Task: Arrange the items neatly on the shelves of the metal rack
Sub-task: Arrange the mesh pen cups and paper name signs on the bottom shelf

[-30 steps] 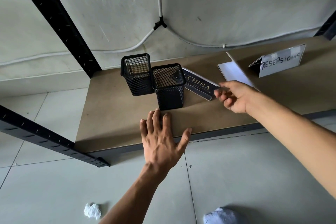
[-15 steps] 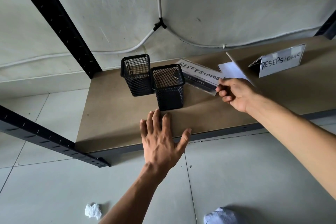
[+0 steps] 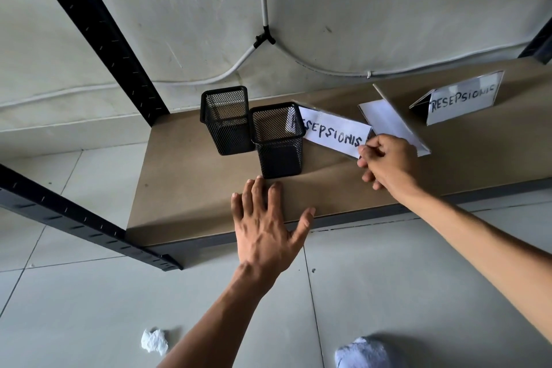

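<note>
Starting nearest me, a crumpled paper [image 3: 154, 340] lies on the floor tiles at the lower left of the frame. Just below centre, my left hand [image 3: 265, 233] rests flat on the front edge of the shelf [image 3: 191, 182], fingers straight and spread, holding nothing; it has not moved. To its right, my right hand [image 3: 388, 164] pinches the right end of the name sign [image 3: 331, 133] between thumb and fingers. That sign is what has changed: a second ago its dark face showed, and now I have turned it so the white RESEPSIONIS face looks up at me. Its left end sits behind the near mesh cup [image 3: 277, 140], which touches the far mesh cup [image 3: 225, 119] at a corner. I judge the sign is ready to be stood up, likely in line with the upright sign [image 3: 463, 98] at upper right. A flat sign holder [image 3: 391, 125] lies between the two, not yet tidied.
</note>
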Tool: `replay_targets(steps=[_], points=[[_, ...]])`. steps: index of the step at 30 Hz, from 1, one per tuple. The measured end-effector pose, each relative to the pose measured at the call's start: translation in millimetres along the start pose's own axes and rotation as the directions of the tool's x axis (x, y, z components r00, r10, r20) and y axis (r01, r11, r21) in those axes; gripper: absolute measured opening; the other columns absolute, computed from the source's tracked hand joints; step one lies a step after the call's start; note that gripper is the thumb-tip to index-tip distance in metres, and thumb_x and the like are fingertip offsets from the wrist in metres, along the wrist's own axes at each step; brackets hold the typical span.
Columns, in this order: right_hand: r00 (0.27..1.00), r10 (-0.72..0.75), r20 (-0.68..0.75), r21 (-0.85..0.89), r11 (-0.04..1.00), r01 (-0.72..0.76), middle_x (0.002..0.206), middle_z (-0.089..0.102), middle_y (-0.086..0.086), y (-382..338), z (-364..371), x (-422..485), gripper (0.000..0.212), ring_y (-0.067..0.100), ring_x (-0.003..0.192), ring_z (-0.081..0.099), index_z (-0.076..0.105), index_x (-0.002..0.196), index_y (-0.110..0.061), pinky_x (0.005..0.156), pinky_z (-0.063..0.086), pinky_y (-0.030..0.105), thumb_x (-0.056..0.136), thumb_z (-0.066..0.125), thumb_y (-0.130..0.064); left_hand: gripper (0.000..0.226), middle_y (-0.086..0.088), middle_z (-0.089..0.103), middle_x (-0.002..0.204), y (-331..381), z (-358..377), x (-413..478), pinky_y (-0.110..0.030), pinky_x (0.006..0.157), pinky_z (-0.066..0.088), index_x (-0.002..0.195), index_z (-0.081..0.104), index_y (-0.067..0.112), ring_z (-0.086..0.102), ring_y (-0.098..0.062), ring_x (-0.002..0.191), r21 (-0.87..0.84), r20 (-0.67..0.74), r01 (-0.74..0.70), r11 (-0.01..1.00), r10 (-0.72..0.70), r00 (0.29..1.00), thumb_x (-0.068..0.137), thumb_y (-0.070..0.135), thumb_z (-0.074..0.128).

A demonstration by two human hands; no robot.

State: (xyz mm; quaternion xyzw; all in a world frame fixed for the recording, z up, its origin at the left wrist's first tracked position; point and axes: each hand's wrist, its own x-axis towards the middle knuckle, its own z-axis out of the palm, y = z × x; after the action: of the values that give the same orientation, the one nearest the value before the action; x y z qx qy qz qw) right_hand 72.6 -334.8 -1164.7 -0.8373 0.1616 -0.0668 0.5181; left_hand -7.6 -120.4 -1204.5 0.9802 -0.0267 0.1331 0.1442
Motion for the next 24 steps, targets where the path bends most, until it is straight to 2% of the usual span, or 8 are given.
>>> replay_targets(steps=[5, 7, 9, 11, 13, 15, 17, 24], points=[[0.973, -0.216, -0.078, -0.279, 0.942, 0.187, 0.050, 0.052, -0.006, -10.3, -13.3, -5.9, 0.038, 0.017, 0.046, 0.047, 0.042, 0.057, -0.017, 0.050, 0.037, 0.026, 0.078, 0.072, -0.027, 0.074, -0.014, 0.050, 0.135, -0.1, -0.8, 0.0, -0.047, 0.112, 0.017, 0.123, 0.056, 0.013, 0.035, -0.031, 0.132, 0.005, 0.007, -0.006, 1.000, 0.006, 1.000, 0.086, 0.072, 0.032], [0.905, -0.413, -0.103, -0.397, 0.851, 0.343, 0.057, 0.049, -0.010, -25.3, -18.8, -5.2, 0.030, 0.020, 0.058, 0.051, 0.047, 0.062, -0.018, 0.058, 0.042, 0.031, 0.078, 0.071, -0.027, 0.075, -0.014, 0.050, 0.136, -0.4, -0.8, -0.1, -0.047, 0.112, 0.017, 0.124, 0.056, 0.013, 0.035, -0.032, 0.132, 0.004, 0.010, -0.004, 1.000, 0.004, 1.000, 0.086, 0.072, 0.031], [0.849, -0.528, 0.026, -0.459, 0.748, 0.479, 0.076, 0.060, -0.005, -42.2, -19.8, 3.4, 0.016, 0.019, 0.075, 0.058, 0.061, 0.084, -0.017, 0.067, 0.044, 0.031, 0.081, 0.071, -0.029, 0.075, -0.014, 0.050, 0.136, -0.5, -0.8, -0.1, -0.047, 0.112, 0.017, 0.124, 0.056, 0.012, 0.035, -0.032, 0.133, 0.003, 0.008, -0.004, 1.000, 0.004, 1.000, 0.086, 0.072, 0.032], [0.842, -0.471, 0.262, -0.558, 0.638, 0.530, 0.107, 0.065, 0.004, -58.8, -14.7, 20.1, 0.040, 0.023, 0.101, 0.060, 0.061, 0.116, -0.015, 0.082, 0.044, 0.033, 0.082, 0.070, -0.034, 0.075, -0.015, 0.050, 0.136, -1.0, -0.6, -0.3, -0.047, 0.112, 0.018, 0.123, 0.056, 0.012, 0.035, -0.032, 0.132, 0.006, 0.006, -0.005, 1.000, 0.005, 1.000, 0.086, 0.072, 0.032], [0.851, -0.317, 0.420, -0.662, 0.534, 0.526, 0.125, 0.061, 0.007, -73.1, -7.7, 34.9, 0.051, 0.026, 0.116, 0.055, 0.055, 0.128, -0.015, 0.089, 0.041, 0.033, 0.085, 0.067, -0.039, 0.075, -0.015, 0.050, 0.136, -0.5, -0.1, -0.3, -0.048, 0.112, 0.019, 0.124, 0.056, 0.012, 0.036, -0.032, 0.132, 0.009, 0.011, -0.006, 1.000, 0.006, 1.000, 0.087, 0.073, 0.031], [0.840, -0.230, 0.491, -0.713, 0.448, 0.539, 0.121, 0.064, 0.009, -78.9, -2.6, 44.9, 0.039, 0.029, 0.111, 0.058, 0.058, 0.119, -0.014, 0.082, 0.040, 0.032, 0.086, 0.065, -0.034, 0.076, -0.015, 0.050, 0.137, -0.4, 0.4, -0.3, -0.048, 0.113, 0.019, 0.125, 0.056, 0.012, 0.036, -0.032, 0.133, 0.014, 0.017, -0.002, 1.000, 0.002, 1.000, 0.086, 0.073, 0.031], [0.833, -0.189, 0.519, -0.702, 0.461, 0.542, 0.111, 0.067, 0.011, -80.2, -2.3, 51.2, 0.033, 0.029, 0.103, 0.061, 0.058, 0.115, -0.013, 0.078, 0.044, 0.032, 0.085, 0.066, -0.026, 0.076, -0.015, 0.050, 0.136, -0.5, 0.7, -0.2, -0.049, 0.112, 0.020, 0.125, 0.056, 0.012, 0.036, -0.032, 0.133, 0.016, 0.016, 0.001, 1.000, -0.001, 1.000, 0.086, 0.073, 0.032], [0.807, -0.211, 0.552, -0.658, 0.484, 0.577, 0.116, 0.065, 0.017, -78.3, -6.8, 63.2, 0.048, 0.031, 0.108, 0.058, 0.051, 0.129, -0.015, 0.078, 0.044, 0.031, 0.083, 0.060, -0.003, 0.076, -0.015, 0.050, 0.136, -0.6, 0.1, -0.3, -0.050, 0.111, 0.023, 0.124, 0.056, 0.011, 0.039, -0.034, 0.131, 0.024, 0.012, -0.009, 1.000, 0.008, 1.000, 0.087, 0.072, 0.032]])
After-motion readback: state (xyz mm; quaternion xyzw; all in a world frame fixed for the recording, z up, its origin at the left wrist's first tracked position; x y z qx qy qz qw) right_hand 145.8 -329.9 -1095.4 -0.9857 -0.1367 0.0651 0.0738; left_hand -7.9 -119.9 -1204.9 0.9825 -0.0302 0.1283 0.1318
